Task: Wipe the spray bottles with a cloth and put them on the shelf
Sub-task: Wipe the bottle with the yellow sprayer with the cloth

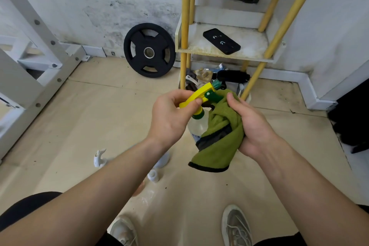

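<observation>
My left hand (pixel 171 114) grips the yellow and green trigger head of a clear spray bottle (pixel 197 124), held up over the floor. My right hand (pixel 251 124) is closed on a green cloth (pixel 221 136) with a dark edge, pressed against the bottle's right side and neck. The cloth hides much of the bottle's body. Ahead stands the shelf (pixel 225 50) with yellow posts, its white board a little above and beyond my hands. Other white spray bottles (pixel 159 164) lie on the floor below my left forearm, partly hidden by it.
A black phone (pixel 221 41) lies on the shelf board. Several small items (pixel 215 78) crowd the floor under the shelf. A black weight plate (pixel 149 50) leans on the wall at the left of the shelf. A white metal frame (pixel 36 46) stands far left.
</observation>
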The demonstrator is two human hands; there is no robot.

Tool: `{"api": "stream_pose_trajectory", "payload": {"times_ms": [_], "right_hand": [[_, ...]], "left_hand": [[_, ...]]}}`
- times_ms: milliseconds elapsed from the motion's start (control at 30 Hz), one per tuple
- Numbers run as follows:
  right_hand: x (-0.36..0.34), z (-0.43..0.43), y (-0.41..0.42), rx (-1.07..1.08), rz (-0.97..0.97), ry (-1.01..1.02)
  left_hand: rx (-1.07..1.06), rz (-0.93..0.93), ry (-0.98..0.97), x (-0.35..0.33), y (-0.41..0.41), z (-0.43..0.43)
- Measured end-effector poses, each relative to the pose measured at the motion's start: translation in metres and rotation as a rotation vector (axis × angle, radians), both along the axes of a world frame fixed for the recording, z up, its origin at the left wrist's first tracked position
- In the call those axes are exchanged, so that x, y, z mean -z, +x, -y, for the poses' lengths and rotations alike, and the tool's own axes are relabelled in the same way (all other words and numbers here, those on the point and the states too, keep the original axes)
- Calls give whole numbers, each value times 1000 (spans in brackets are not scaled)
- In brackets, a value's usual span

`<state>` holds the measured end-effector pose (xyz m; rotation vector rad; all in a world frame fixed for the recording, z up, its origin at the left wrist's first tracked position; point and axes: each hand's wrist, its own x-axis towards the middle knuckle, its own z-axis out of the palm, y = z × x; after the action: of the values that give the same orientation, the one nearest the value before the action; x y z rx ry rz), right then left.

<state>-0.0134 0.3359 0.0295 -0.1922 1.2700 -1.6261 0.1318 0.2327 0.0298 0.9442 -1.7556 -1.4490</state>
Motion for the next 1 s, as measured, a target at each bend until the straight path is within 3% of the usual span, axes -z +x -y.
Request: {"api": "stream_pose_trajectory", "payload": {"times_ms": [167, 367, 667, 767, 867, 933, 1000], "right_hand": [[-3, 2, -2, 43, 101, 6], [-7, -2, -17, 21, 164, 50], [-14, -3, -17, -52, 96, 94], [-11, -1, -9, 87, -169, 82], [-18, -3, -1, 280, -672, 17], [-26, -7, 10, 246, -970, -70], [-26, -5, 16, 182, -1147, -127]], "left_hand": [[144, -38, 127, 7, -1, -10], [517, 115, -78, 10, 4, 0], [450, 62, -205, 6, 2, 2], [437, 13, -141, 7, 4, 2], [416, -100, -2, 7, 6, 3], [400, -127, 33, 5, 6, 4], [376, -138, 31, 2, 4, 5]]}}
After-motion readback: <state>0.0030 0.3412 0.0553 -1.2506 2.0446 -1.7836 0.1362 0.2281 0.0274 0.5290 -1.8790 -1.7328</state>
